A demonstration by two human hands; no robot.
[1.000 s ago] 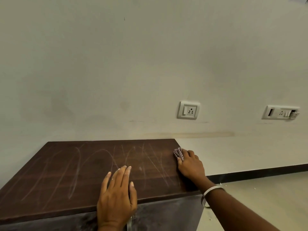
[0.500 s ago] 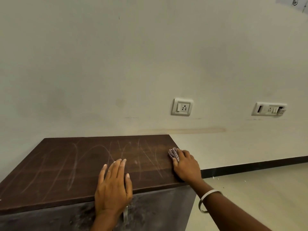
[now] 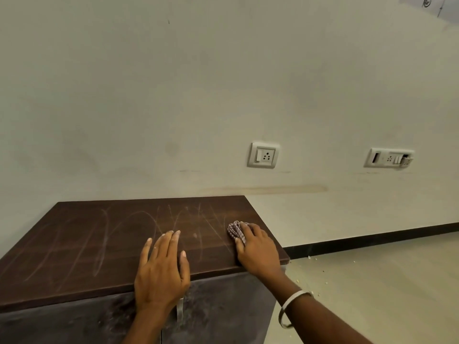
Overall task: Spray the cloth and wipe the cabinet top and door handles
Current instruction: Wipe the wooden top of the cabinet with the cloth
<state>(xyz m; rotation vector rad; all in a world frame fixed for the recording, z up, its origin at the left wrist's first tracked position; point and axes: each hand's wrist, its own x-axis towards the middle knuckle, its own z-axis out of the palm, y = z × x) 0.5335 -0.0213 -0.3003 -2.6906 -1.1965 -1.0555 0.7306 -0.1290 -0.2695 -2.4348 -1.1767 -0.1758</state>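
The checked cloth (image 3: 235, 230) lies bunched on the cabinet top (image 3: 99, 234) close to its right edge, toward the front right corner. My right hand (image 3: 257, 249) lies over it, fingers curled on the fabric and pressing it to the dark wood. My left hand (image 3: 162, 269) rests flat at the front edge, fingers straight and close together, holding nothing. A metal door handle (image 3: 179, 311) shows just below that wrist. Pale streaks cross the top. A socket (image 3: 263, 155) sits on the wall behind.
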